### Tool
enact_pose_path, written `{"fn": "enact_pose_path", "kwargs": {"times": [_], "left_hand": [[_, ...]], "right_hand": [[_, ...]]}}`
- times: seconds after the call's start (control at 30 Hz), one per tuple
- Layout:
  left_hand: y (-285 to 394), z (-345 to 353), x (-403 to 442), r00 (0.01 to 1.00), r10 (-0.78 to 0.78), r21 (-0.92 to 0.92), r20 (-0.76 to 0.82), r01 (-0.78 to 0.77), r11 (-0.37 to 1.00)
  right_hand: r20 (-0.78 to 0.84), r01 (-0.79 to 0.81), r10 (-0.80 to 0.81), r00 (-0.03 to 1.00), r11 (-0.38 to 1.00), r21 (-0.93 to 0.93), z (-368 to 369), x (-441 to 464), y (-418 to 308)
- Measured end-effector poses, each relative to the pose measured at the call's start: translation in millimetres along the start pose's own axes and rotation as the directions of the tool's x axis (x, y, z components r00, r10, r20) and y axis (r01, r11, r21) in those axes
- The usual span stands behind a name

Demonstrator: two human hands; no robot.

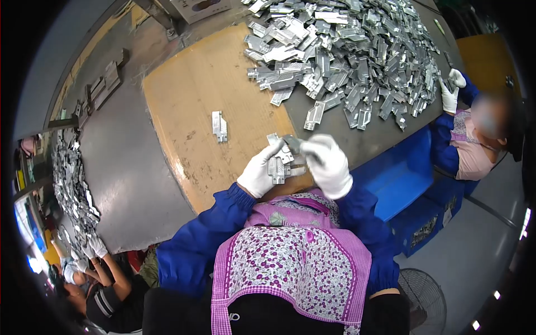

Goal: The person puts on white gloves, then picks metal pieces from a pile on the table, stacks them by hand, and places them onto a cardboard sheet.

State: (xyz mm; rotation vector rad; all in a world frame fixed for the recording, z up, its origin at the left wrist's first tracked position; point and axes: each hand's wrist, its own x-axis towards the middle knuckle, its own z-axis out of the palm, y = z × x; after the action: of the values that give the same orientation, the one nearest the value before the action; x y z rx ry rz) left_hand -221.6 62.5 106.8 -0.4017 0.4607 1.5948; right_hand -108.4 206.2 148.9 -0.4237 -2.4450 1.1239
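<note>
My left hand (258,174), in a white glove, holds a silver metal part (277,170) with holes and grooves above the cardboard sheet. A second silver piece seems to overlap it at the top; whether the two are separate I cannot tell. My white-gloved right hand (328,166) is closed just to the right, its fingers pinching a small dark grey piece (291,144) against the held metal. The kind of that piece is unclear. Another silver metal part (219,127) lies alone on the cardboard, up and left of my hands.
Brown cardboard (190,95) covers part of the dark table (137,162). A large heap of metal parts (357,61) spreads at the back right. Blue bins (405,184) stand at the right, near a co-worker's gloved hands (451,92). More parts (72,178) and other people are at left.
</note>
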Motion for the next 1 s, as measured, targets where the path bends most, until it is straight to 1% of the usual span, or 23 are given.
{"fn": "enact_pose_path", "kwargs": {"times": [0.03,0.13,0.17,0.27,0.3,0.37,0.47,0.57,0.6,0.67,0.7,0.73,0.77,0.8,0.83,0.87,0.9,0.93,1.0], "left_hand": [[-0.4,4.7,-0.2,1.0,0.005,-0.003,-0.013,-0.005,1.0],[-4.1,9.1,-0.2,0.992,0.124,0.162,0.033,-0.128,0.979],[-3.6,12.2,-2.0,0.992,0.117,0.144,0.043,-0.122,0.982],[-1.8,14.9,-7.2,0.985,0.107,0.13,0.138,-0.125,0.984],[-1.5,14.7,-7.8,0.984,0.098,0.125,0.151,-0.117,0.985],[-0.2,13.7,-9.7,0.98,0.083,0.113,0.181,-0.105,0.988],[3.4,9.9,-9.9,0.986,0.056,0.007,0.158,-0.058,0.998],[-0.2,7.5,-8.3,0.994,0.106,0.165,0.013,-0.107,0.98],[-0.5,4.1,-6.9,0.994,0.108,0.146,-0.009,-0.106,0.984],[0.0,-2.9,-4.4,0.992,0.113,0.105,-0.052,-0.108,0.989],[0.8,-1.4,-6.2,0.994,0.103,0.079,-0.038,-0.1,0.992],[1.9,1.7,-9.3,0.995,0.093,0.054,-0.025,-0.092,0.994],[2.4,3.5,-11.4,0.997,0.082,0.031,-0.011,-0.081,0.996],[3.0,3.6,-13.0,0.997,0.082,0.043,-0.001,-0.082,0.996],[3.5,3.8,-14.1,0.997,0.081,0.055,0.011,-0.082,0.995],[3.7,4.1,-14.4,0.997,0.079,0.068,0.024,-0.081,0.994],[3.5,4.0,-14.8,0.997,0.077,0.062,0.027,-0.079,0.995],[3.3,3.5,-14.8,0.997,0.076,0.057,0.03,-0.078,0.995],[1.9,2.4,-14.4,0.997,0.074,0.045,0.027,-0.075,0.996]], "right_hand": [[-0.029,0.104,-0.109,0.994,0.985,-0.14,6.0,-12.4,-1.5],[-0.098,0.129,-0.138,0.986,0.987,-0.091,22.3,-37.3,-4.9],[-0.104,0.111,-0.121,0.987,0.989,-0.094,27.1,-44.3,-2.8],[-0.105,0.109,-0.124,0.987,0.984,-0.14,30.1,-51.3,-3.9],[-0.07,0.107,-0.121,0.99,0.979,-0.173,27.1,-50.8,-6.2],[-0.061,0.113,-0.125,0.99,0.978,-0.178,25.7,-49.4,-9.7],[-0.047,0.144,-0.156,0.987,0.971,-0.189,27.3,-46.7,-10.5],[-0.037,0.182,-0.19,0.981,0.972,-0.147,25.4,-36.0,-19.8],[-0.034,0.193,-0.199,0.979,0.973,-0.125,23.1,-31.1,-24.9],[-0.047,0.162,-0.166,0.985,0.984,-0.07,13.1,-25.5,-24.0],[-0.11,0.157,-0.168,0.98,0.982,-0.104,12.7,-21.3,-17.1],[-0.228,0.125,-0.163,0.96,0.977,-0.172,15.8,-17.7,-4.2],[-0.296,-0.071,0.015,0.955,0.981,-0.18,18.5,-12.6,5.5],[-0.364,-0.265,0.188,0.912,0.948,-0.176,19.5,-4.7,12.2],[-0.298,-0.483,0.42,0.857,0.857,-0.181,16.9,5.0,18.6],[-0.236,-0.67,0.628,0.741,0.715,-0.202,14.3,15.5,25.3],[-0.255,-0.664,0.616,0.745,0.65,-0.369,22.1,19.8,40.5],[-0.229,-0.644,0.605,0.762,0.677,-0.356,25.6,26.8,45.3],[-0.162,-0.642,0.649,0.743,0.625,-0.444,28.7,38.9,37.3]]}}
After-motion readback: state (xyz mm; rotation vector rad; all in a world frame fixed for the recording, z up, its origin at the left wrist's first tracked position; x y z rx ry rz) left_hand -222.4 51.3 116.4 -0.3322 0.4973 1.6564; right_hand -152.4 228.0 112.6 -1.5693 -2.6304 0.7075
